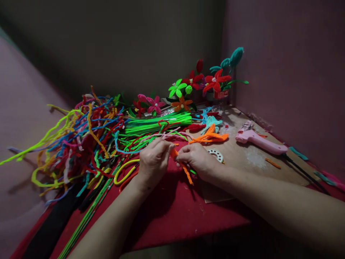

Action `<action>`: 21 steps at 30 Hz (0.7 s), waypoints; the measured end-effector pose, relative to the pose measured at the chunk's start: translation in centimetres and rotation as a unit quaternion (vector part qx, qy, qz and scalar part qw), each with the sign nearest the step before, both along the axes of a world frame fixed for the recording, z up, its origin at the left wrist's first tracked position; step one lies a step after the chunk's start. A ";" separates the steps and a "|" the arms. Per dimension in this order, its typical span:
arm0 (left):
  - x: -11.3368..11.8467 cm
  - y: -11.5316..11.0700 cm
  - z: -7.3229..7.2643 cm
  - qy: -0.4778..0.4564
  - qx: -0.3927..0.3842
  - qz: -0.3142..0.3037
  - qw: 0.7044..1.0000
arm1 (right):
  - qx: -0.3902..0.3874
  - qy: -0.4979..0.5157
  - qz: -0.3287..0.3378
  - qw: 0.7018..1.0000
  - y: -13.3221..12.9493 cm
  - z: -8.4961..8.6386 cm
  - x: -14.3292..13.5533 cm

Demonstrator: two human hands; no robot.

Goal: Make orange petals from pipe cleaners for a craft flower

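Observation:
Over the red cloth (172, 216), my left hand (153, 158) is closed, its fingertips pinching an orange pipe cleaner piece (186, 173). My right hand (198, 160) pinches the same piece from the other side, and its twisted end hangs down below the fingers. Part of the piece is hidden between the two hands. Just beyond them lie orange pipe cleaner petals (210, 136) with twisted stems. A white disc with holes (216, 155) sits close behind my right hand.
Loose pipe cleaners (81, 140) heap up at left, beside a green bundle (159, 122). Finished pipe cleaner flowers (214, 81) stand at the back. A pink glue gun (258, 141), its black cord trailing right, lies on a board (231, 172). Thin green stems (91, 212) lie front left.

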State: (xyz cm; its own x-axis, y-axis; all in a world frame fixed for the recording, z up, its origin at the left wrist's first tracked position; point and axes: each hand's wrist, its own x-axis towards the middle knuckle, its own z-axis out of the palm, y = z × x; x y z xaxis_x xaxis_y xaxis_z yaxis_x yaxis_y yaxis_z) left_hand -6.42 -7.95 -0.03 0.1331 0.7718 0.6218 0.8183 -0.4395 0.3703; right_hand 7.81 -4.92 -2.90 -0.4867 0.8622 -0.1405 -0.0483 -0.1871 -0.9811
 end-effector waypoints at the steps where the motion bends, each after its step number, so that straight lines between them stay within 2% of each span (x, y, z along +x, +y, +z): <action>1: -0.1 0.0 0.3 -0.045 -0.021 0.003 0.999 | -0.006 0.015 -0.009 1.000 0.1 0.1 0.0; 3: 0.0 -0.1 0.6 -0.172 -0.094 0.006 0.981 | -0.020 0.055 -0.035 0.998 0.3 0.2 0.0; 5: 0.5 -0.3 0.6 -0.277 -0.206 -0.008 0.938 | -0.040 0.106 -0.058 0.992 0.4 0.1 0.0; 8: 1.4 -0.6 -0.2 -0.361 -0.373 -0.039 0.854 | -0.068 0.182 -0.065 0.979 0.6 -0.2 -0.2; 11: 1.7 -0.7 -1.0 -0.418 -0.439 -0.075 0.792 | -0.081 0.193 -0.056 0.976 0.6 -0.4 -0.3; 14: 1.2 -0.7 -1.4 -0.422 -0.477 -0.108 0.764 | -0.048 0.185 -0.050 0.980 0.7 0.0 0.1; 17: 0.7 -0.8 -1.4 -0.410 -0.504 -0.122 0.751 | 0.026 0.162 -0.064 0.984 0.9 0.7 0.6; 21: 0.7 -0.8 -1.3 -0.434 -0.498 -0.122 0.741 | 0.060 0.140 -0.074 0.986 1.0 0.8 0.8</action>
